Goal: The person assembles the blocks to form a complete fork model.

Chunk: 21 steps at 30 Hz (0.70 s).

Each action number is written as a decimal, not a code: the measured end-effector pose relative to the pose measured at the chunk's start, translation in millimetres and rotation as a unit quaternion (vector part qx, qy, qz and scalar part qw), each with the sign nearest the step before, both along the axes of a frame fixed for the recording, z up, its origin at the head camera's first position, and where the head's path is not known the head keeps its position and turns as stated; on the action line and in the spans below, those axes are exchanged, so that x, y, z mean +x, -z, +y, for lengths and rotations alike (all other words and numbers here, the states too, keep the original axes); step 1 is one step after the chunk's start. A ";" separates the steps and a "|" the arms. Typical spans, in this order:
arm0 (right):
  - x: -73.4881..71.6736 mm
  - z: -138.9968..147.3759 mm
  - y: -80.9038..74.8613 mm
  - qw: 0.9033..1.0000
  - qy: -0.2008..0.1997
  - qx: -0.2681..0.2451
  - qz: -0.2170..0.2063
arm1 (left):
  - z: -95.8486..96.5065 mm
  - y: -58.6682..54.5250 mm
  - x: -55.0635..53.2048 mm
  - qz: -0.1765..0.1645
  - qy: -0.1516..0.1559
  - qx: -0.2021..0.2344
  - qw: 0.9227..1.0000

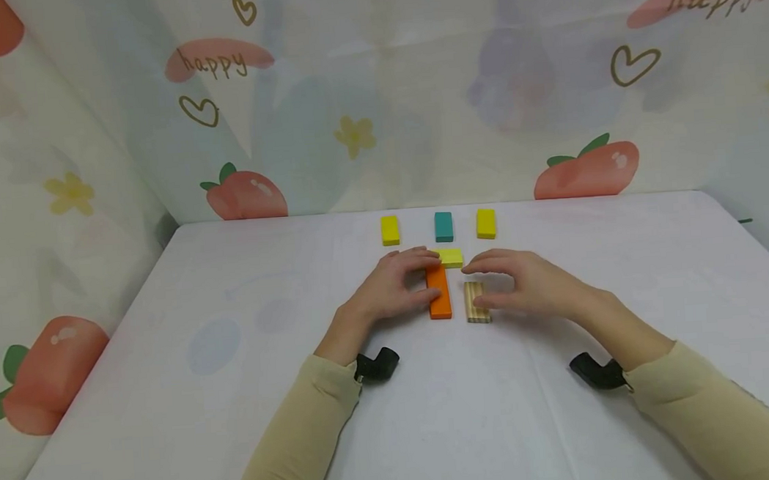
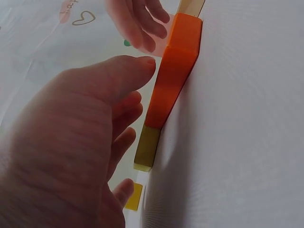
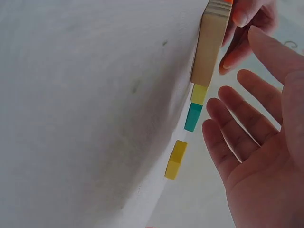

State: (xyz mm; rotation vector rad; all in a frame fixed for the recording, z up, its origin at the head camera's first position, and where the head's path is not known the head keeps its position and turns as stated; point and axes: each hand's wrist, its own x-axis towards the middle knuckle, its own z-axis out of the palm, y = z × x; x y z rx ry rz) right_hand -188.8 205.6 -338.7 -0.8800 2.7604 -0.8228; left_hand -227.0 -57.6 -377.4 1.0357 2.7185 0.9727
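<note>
An orange block (image 1: 440, 300) lies lengthwise on the white table, with a yellow block (image 1: 451, 258) set crosswise at its far end. To its right is a striped wooden block (image 1: 474, 300). My left hand (image 1: 397, 283) hovers at the orange block's left side, thumb and fingers loosely bent and reaching over it. In the left wrist view the thumb tip comes close to the orange block (image 2: 175, 61). My right hand (image 1: 535, 278) is beside the wooden block, its thumb overlapping the block's right edge. The right wrist view shows its fingers (image 3: 240, 121) spread and holding nothing.
Behind them a row of blocks stands near the table's far edge: a yellow one (image 1: 390, 230), a teal one (image 1: 444, 227) and another yellow one (image 1: 485, 223). A printed cloth (image 1: 408, 84) hangs along the back and left. Black wrist devices (image 1: 377, 365) stick out from both sleeves.
</note>
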 end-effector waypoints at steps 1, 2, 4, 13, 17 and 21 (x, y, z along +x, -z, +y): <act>0.6 0.3 0.6 1.000 -0.005 0.000 -0.001 | 0.2 0.0 0.2 0.000 0.000 -0.001 1.000; 1.3 0.4 1.1 1.000 -0.009 0.001 -0.002 | 0.4 0.0 0.2 0.000 0.001 -0.003 1.000; 2.6 0.9 2.2 1.000 -0.015 0.006 -0.001 | 0.7 -0.1 0.6 0.000 0.001 -0.006 1.000; 7.4 1.3 1.3 0.999 -0.044 0.019 0.021 | 2.0 0.9 0.4 -0.003 0.002 -0.019 1.000; 8.1 1.2 0.6 0.998 -0.053 0.024 0.027 | 1.9 0.4 0.6 -0.003 0.001 -0.022 1.000; 7.2 1.2 2.4 0.997 -0.057 0.031 0.033 | 1.3 0.5 0.3 -0.005 -0.002 -0.023 1.000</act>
